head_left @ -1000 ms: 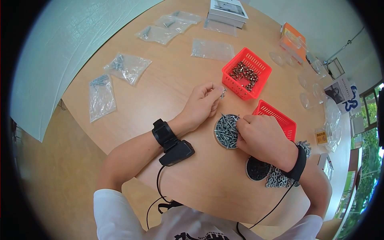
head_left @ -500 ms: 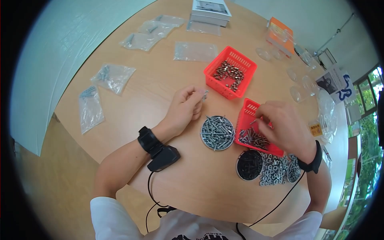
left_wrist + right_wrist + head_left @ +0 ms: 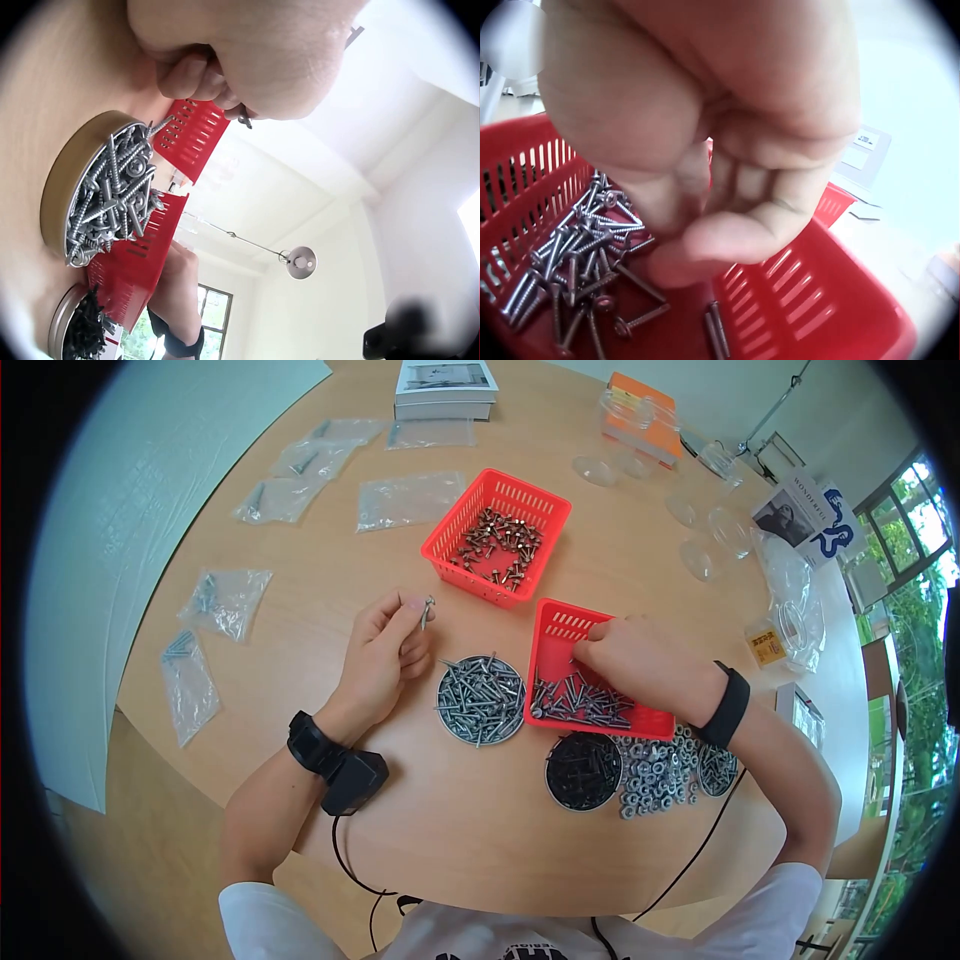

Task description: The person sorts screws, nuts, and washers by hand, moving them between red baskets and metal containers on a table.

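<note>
My left hand [image 3: 380, 655] pinches a small bright screw [image 3: 427, 612] between thumb and forefinger, above the table, left of the red baskets. In the left wrist view its other fingers are curled in. My right hand [image 3: 645, 660] reaches into the near red basket [image 3: 549, 630], which holds a heap of silver screws [image 3: 585, 247]. In the right wrist view the fingers [image 3: 735, 236] bend together low over the basket floor; I cannot tell whether anything is between them. Between the hands stands a round tin [image 3: 64, 187] full of silver screws [image 3: 480, 700].
A second red basket [image 3: 450, 550] holds brownish screws. Near the front are a tin of black screws [image 3: 583, 772], loose nuts [image 3: 658, 770] and a small round dish of screws [image 3: 717, 768]. Clear bags [image 3: 195, 690] lie left; books [image 3: 445, 395] and clear plastic cups [image 3: 730, 530] stand farther back.
My right hand has moved from the tin of silver screws to the near red basket and down into it. The left hand keeps its pinch. The head view has swung right.
</note>
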A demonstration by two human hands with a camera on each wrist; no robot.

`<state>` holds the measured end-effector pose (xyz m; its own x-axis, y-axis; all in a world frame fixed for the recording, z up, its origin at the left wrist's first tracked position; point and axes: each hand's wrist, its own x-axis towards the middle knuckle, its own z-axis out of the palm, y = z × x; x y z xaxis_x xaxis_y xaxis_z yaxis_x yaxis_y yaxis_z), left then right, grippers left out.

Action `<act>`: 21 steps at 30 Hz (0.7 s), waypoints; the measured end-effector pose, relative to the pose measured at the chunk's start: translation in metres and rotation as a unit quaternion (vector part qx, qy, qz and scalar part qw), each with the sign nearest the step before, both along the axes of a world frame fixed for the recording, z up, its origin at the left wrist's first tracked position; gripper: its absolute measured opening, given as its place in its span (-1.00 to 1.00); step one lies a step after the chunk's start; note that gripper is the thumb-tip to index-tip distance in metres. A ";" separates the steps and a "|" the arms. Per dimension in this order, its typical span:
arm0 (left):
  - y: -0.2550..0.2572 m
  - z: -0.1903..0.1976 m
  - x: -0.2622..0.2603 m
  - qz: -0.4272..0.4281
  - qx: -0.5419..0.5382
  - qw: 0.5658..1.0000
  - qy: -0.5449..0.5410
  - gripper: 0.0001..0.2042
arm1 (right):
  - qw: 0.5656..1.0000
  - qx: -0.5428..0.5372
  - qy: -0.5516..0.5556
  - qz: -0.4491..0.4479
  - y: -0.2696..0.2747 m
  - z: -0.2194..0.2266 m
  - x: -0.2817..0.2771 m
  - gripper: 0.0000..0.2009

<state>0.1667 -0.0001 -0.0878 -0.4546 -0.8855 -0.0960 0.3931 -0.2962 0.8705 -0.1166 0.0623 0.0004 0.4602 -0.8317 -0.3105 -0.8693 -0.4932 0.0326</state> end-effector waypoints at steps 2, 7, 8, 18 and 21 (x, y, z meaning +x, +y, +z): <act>0.000 0.000 0.000 -0.003 -0.001 1.000 0.000 -0.78 | 0.999 -0.012 0.031 0.014 -0.001 -0.013 0.000 -0.89; 0.000 0.000 0.001 -0.008 -0.006 1.000 -0.008 -0.77 | 0.998 -0.046 0.020 0.033 0.001 -0.022 -0.003 -0.90; 0.001 0.001 0.000 -0.008 -0.006 1.000 -0.009 -0.77 | 0.999 -0.036 0.029 0.029 0.002 -0.020 -0.002 -0.89; -0.001 -0.003 0.002 -0.019 -0.005 1.000 0.000 -0.78 | 0.980 0.027 -0.194 -0.040 0.003 -0.003 -0.003 -0.79; -0.001 -0.004 0.002 -0.021 -0.009 1.000 0.003 -0.78 | 0.976 0.051 -0.206 -0.037 0.001 -0.012 -0.004 -0.81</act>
